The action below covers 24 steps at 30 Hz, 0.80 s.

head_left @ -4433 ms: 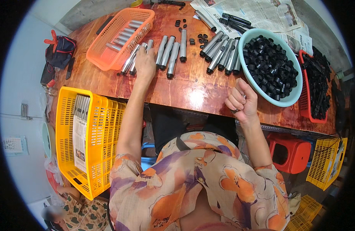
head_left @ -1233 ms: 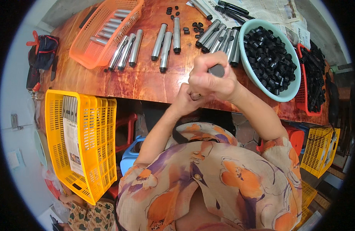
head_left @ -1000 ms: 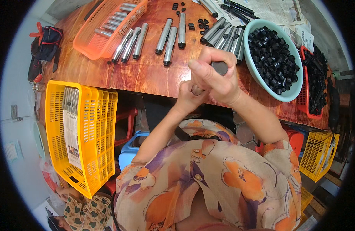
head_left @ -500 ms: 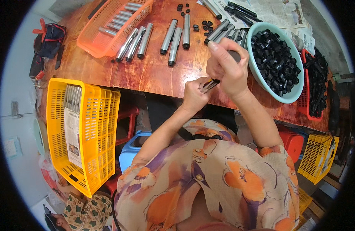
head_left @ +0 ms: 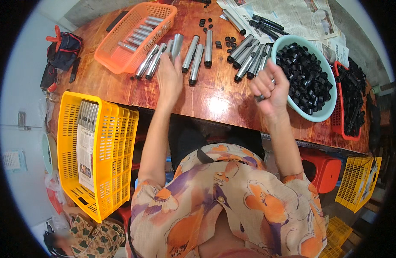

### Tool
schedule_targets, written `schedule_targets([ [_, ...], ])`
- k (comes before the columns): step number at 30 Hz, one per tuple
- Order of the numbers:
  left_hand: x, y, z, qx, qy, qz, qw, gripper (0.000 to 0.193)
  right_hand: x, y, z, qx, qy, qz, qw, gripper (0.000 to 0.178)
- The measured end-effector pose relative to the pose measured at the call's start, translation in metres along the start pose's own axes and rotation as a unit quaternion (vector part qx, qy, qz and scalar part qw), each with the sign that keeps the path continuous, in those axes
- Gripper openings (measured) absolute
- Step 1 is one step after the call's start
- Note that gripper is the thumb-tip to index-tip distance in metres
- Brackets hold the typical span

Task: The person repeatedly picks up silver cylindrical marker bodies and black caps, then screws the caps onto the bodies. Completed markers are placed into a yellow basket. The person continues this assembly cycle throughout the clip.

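Note:
At the left of the wooden table, my left hand (head_left: pixel 170 81) has its fingers round the lower part of a silver metal tube (head_left: pixel 177 44), beside other silver tubes with black ends (head_left: pixel 153 64). Further right, my right hand (head_left: pixel 271 89) is curled closed in the air, near the rim of a pale green basin (head_left: pixel 276 76) full of short black plastic caps (head_left: pixel 307 77). A small dark piece (head_left: pixel 260 98) pokes out under its fingers; most of what it holds is hidden. Between my hands lie more silver tubes (head_left: pixel 196 64) in small groups, with loose black plugs (head_left: pixel 229 42) near them.
An orange basket (head_left: pixel 104 50) with silver tubes stands at the far left of the table. A yellow crate (head_left: pixel 116 159) with tubes and newspaper is below the left edge. Newspaper (head_left: pixel 292 17) and a red basket (head_left: pixel 339 107) of black parts are at right. Another person (head_left: pixel 99 236) sits lower left.
My hands have parted. The left carried a tube from in front of me to the tubes at the left; the right moved lower and slightly right. The view has shifted a little.

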State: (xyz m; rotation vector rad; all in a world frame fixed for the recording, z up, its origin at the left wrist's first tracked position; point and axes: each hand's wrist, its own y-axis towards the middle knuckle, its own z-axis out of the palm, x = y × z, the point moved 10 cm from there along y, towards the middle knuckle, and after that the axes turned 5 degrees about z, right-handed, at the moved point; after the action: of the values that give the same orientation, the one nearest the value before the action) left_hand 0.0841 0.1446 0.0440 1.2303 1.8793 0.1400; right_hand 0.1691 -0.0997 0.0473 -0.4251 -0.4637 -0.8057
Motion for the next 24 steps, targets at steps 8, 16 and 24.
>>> schedule_targets([
  [8,0.038,0.048,0.061,0.050,0.166,0.088,0.981,0.025,-0.041,-0.020,-0.023,-0.012,-0.016,0.089,0.996,0.029],
  [16,-0.009,0.047,0.062,0.031,0.222,0.176,0.959,0.024,-0.036,-0.024,-0.026,0.005,-0.012,0.094,0.996,0.027],
  [24,0.018,0.051,0.091,0.190,0.169,0.073,0.964,0.037,-0.052,-0.022,-0.013,0.021,-0.031,0.116,0.992,0.024],
])
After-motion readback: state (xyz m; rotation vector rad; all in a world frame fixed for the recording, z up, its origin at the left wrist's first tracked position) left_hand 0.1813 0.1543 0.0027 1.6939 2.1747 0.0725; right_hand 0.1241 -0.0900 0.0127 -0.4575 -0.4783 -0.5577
